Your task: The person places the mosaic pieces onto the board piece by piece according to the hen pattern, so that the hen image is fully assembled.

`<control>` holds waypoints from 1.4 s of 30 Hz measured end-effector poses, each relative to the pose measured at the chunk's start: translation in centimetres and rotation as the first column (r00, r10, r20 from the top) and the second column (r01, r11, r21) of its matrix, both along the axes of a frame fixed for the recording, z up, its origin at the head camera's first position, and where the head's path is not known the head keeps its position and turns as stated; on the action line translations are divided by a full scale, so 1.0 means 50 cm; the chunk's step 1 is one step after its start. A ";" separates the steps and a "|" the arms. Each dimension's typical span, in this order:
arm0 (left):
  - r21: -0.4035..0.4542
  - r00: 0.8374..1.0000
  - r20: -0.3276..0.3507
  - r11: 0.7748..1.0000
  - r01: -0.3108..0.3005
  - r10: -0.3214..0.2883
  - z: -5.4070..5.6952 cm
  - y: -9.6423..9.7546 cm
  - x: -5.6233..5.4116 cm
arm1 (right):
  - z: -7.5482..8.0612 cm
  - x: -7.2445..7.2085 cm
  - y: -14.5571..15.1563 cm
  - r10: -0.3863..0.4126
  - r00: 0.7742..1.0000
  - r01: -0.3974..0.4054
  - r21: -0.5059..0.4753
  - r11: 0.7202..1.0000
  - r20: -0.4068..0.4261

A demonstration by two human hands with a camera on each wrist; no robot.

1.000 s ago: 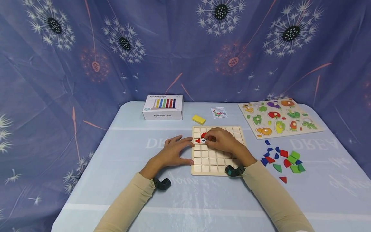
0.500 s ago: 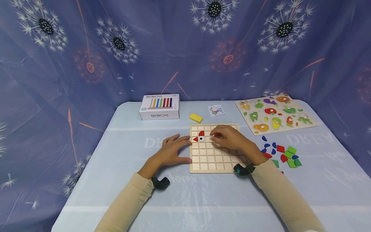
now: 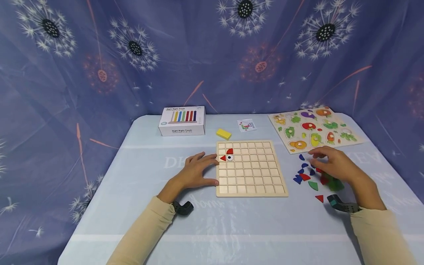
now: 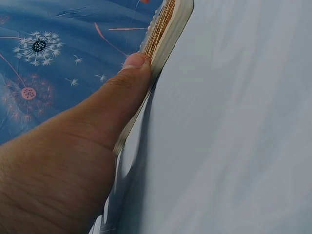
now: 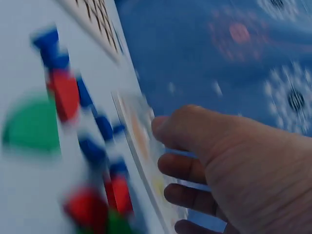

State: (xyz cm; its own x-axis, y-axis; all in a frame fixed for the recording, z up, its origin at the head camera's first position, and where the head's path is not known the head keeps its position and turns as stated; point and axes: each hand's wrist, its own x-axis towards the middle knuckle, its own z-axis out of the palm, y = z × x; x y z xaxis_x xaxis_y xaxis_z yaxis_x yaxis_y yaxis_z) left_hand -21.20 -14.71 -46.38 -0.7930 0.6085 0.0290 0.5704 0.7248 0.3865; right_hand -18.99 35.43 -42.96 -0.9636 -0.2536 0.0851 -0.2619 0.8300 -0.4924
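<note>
The wooden grid board (image 3: pixel 251 197) lies flat at the centre of the table. Three pieces sit in its upper left squares: a red quarter-circle (image 3: pixel 230 151), a red triangle (image 3: pixel 223 158) and a white piece with a black dot (image 3: pixel 230 157). My left hand (image 3: pixel 193 173) rests at the board's left edge, thumb and fingers spread apart; in the left wrist view the thumb (image 4: pixel 131 73) presses the board's side. Over the loose pieces on the right hovers my right hand (image 3: pixel 336 165), fingers slightly bent and holding nothing. Below it lie blue pieces (image 3: pixel 298 179), a green quarter-circle (image 3: pixel 313 185) and a red triangle (image 3: pixel 319 198).
Behind the loose pieces lies a vegetable puzzle board (image 3: pixel 316 127). A small picture card (image 3: pixel 246 125) and a yellow block (image 3: pixel 223 134) are beyond the grid board. A white toy box (image 3: pixel 182 121) stands at the back left, before the blue curtain (image 3: pixel 212 55).
My right hand has let go of the white dotted piece and moved right, from the grid board to over the loose pieces. The left hand stays at the board's edge.
</note>
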 end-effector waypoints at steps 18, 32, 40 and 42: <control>0.007 1.000 0.000 1.000 -0.003 0.003 -0.002 -0.002 -0.001 | -0.054 0.050 0.117 -0.155 0.985 0.152 0.046 0.987 0.075; -0.001 1.000 0.015 1.000 -0.015 0.015 0.000 -0.001 0.000 | -0.063 0.050 0.117 -0.251 0.966 0.247 0.065 0.967 0.068; 0.013 1.000 0.022 1.000 -0.005 0.005 0.002 -0.002 0.001 | -0.059 0.052 0.123 -0.251 0.966 0.244 0.094 0.965 0.068; 0.011 1.000 0.022 1.000 -0.004 0.003 0.003 -0.002 0.001 | -0.060 0.054 0.124 -0.253 0.965 0.246 0.094 0.965 0.069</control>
